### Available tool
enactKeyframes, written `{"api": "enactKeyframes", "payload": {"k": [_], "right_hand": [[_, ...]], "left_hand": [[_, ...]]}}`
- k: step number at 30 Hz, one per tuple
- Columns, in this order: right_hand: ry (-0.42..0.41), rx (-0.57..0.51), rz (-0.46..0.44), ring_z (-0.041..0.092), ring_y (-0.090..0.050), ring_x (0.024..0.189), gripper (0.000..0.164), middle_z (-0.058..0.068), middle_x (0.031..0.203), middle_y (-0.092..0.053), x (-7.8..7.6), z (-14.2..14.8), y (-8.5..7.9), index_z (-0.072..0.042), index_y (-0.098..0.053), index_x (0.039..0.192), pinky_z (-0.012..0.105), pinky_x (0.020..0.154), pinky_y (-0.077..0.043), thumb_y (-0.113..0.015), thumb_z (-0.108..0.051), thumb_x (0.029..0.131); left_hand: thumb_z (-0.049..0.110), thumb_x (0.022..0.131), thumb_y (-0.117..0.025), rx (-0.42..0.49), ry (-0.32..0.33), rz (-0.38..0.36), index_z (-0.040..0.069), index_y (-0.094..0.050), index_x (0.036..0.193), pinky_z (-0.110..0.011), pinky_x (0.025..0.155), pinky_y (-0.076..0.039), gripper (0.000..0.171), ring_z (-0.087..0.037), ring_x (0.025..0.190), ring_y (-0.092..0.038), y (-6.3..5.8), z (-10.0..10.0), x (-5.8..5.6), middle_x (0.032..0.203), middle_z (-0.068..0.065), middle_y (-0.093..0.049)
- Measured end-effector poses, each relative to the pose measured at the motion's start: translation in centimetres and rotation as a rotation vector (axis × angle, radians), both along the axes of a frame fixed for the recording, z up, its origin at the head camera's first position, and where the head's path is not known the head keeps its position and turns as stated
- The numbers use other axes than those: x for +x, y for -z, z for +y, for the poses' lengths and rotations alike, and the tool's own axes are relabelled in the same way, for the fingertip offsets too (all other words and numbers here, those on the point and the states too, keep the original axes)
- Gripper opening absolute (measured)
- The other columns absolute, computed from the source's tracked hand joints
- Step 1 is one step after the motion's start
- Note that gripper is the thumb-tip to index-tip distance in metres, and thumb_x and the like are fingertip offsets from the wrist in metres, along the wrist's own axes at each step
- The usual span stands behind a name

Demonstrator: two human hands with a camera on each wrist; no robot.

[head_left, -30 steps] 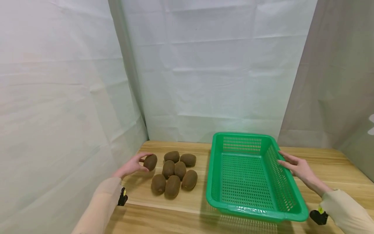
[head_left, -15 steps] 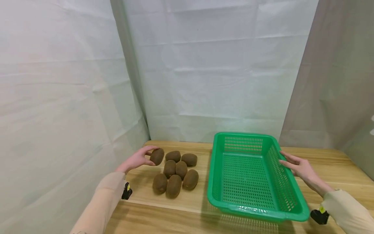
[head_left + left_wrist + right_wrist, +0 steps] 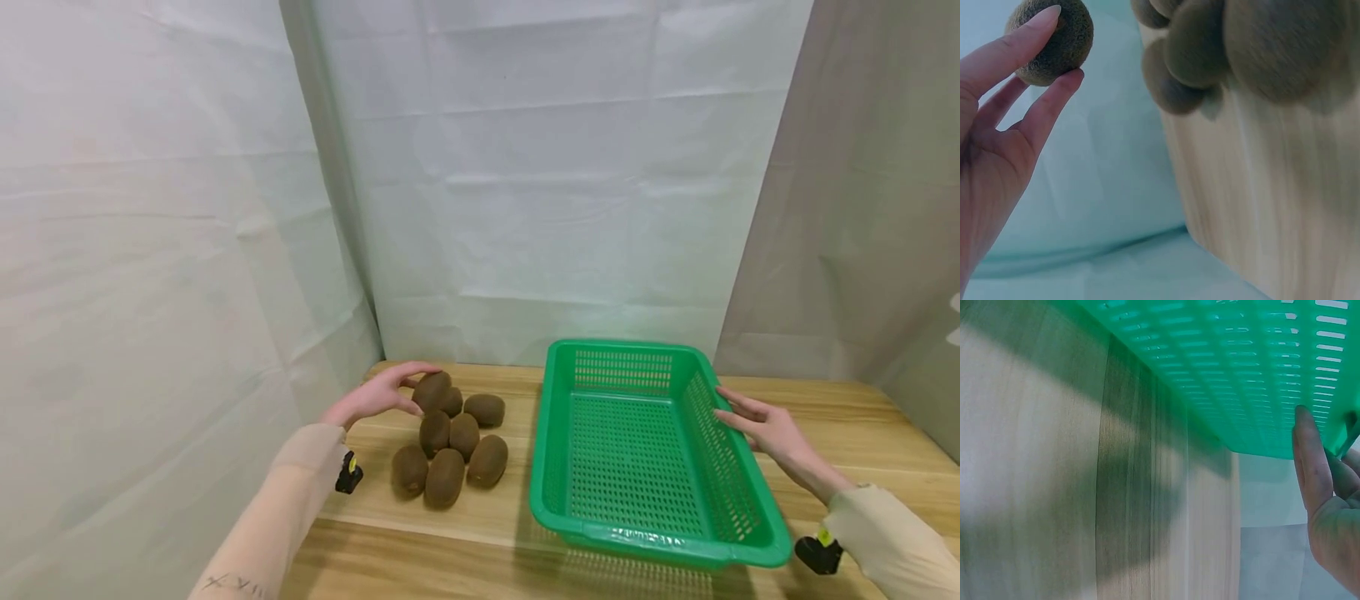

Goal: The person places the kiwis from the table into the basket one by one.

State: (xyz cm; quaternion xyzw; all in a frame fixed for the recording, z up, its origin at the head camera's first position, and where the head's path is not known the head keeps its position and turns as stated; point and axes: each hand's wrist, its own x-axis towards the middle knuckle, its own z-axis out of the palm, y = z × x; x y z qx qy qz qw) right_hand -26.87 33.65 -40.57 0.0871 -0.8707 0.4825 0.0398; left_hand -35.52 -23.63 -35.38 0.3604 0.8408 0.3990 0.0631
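My left hand [image 3: 375,397] pinches a brown kiwi [image 3: 432,392] between thumb and fingertips. In the left wrist view this kiwi [image 3: 1076,39] is up off the wooden table, apart from the others. Several more kiwis [image 3: 444,479] lie grouped on the table just below and to the right of that hand. From the head, the held kiwi partly hides one at the back. At the right, my right hand [image 3: 768,432] holds the long side rim of a green plastic basket [image 3: 645,543]. Fingers of the right hand [image 3: 1325,500] lie against the basket's slotted outer wall.
The basket stands on the wooden table [image 3: 420,554] to the right of the kiwis, and its slotted floor is bare. White cloth [image 3: 555,208] hangs behind the table, and another sheet [image 3: 150,292] closes off the left side.
My left hand has carried its kiwi up and to the right, from beside the group to over its back-left kiwi. The right hand and the basket have stayed in place.
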Motion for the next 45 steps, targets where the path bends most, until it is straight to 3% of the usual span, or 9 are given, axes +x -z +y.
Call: {"api": "enactKeyframes", "payload": {"k": [7,10,15,20,26,33,40,45], "right_hand": [[-0.016,-0.036,-0.017,0.045,-0.034,0.116,0.064,0.030,0.135,-0.028,0.1,-0.1,0.1,0.001,-0.026,0.140,0.054,0.078,-0.043,-0.051,-0.034,0.093],[-0.012,-0.036,-0.012,0.046,-0.034,0.116,0.064,0.031,0.135,-0.028,0.0,-0.1,0.0,0.001,-0.026,0.140,0.053,0.078,-0.044,-0.051,-0.034,0.093],[-0.015,-0.035,-0.011,0.046,-0.034,0.116,0.064,0.030,0.135,-0.028,0.0,-0.1,0.0,0.001,-0.026,0.140,0.052,0.077,-0.044,-0.051,-0.034,0.093],[-0.022,-0.040,-0.018,0.045,-0.035,0.115,0.064,0.030,0.134,-0.029,0.1,-0.1,0.1,0.001,-0.026,0.140,0.052,0.077,-0.045,-0.051,-0.033,0.093],[-0.016,-0.049,-0.020,0.045,-0.033,0.116,0.064,0.031,0.135,-0.028,0.2,-0.1,0.0,0.001,-0.026,0.140,0.050,0.077,-0.045,-0.052,-0.034,0.093],[-0.019,-0.043,-0.015,0.043,-0.036,0.114,0.063,0.030,0.134,-0.029,0.3,-0.2,-0.2,0.001,-0.026,0.140,0.050,0.077,-0.046,-0.051,-0.032,0.093],[-0.026,-0.056,-0.030,0.044,-0.035,0.115,0.065,0.031,0.135,-0.027,0.4,-0.3,-0.3,0.001,-0.025,0.140,0.052,0.079,-0.043,-0.052,-0.034,0.093],[-0.026,-0.059,-0.035,0.044,-0.035,0.115,0.065,0.030,0.135,-0.028,0.4,-0.2,-0.1,0.001,-0.025,0.140,0.051,0.078,-0.044,-0.052,-0.033,0.093]], "left_hand": [[-0.004,0.076,-0.069,-0.012,0.038,-0.085,0.005,-0.038,0.136,-0.040,0.083,-0.043,0.068,-0.034,0.116,-0.039,-1.5,3.0,0.7,0.138,-0.009,-0.034],[-0.003,0.077,-0.069,-0.028,0.079,-0.072,0.009,-0.039,0.136,-0.038,0.083,-0.043,0.068,-0.030,0.116,-0.039,-1.8,4.2,0.4,0.137,-0.004,-0.036],[-0.007,0.076,-0.068,-0.006,0.172,-0.031,0.003,-0.039,0.135,-0.039,0.090,-0.038,0.066,-0.032,0.117,-0.038,-2.4,6.0,-0.1,0.136,-0.009,-0.036],[-0.005,0.075,-0.070,0.009,0.206,-0.051,0.003,-0.041,0.135,-0.037,0.091,-0.038,0.067,-0.030,0.117,-0.040,-3.0,7.8,-0.3,0.137,-0.010,-0.036],[-0.001,0.076,-0.070,0.011,0.251,-0.061,0.008,-0.042,0.135,-0.040,0.092,-0.036,0.066,-0.024,0.118,-0.039,-3.7,10.1,-0.4,0.137,-0.001,-0.038],[0.000,0.077,-0.070,-0.022,0.315,-0.129,0.016,-0.044,0.135,-0.034,0.082,-0.045,0.066,-0.023,0.117,-0.041,-4.5,13.8,-0.1,0.137,0.007,-0.036],[-0.004,0.077,-0.068,-0.036,0.439,-0.196,0.009,-0.043,0.135,-0.035,0.077,-0.048,0.065,-0.022,0.112,-0.046,-4.9,17.7,0.5,0.135,0.001,-0.037],[-0.006,0.076,-0.069,-0.084,0.455,-0.218,0.012,-0.044,0.134,-0.033,0.076,-0.048,0.066,-0.020,0.110,-0.046,-4.7,19.7,0.9,0.133,0.007,-0.039]]}}
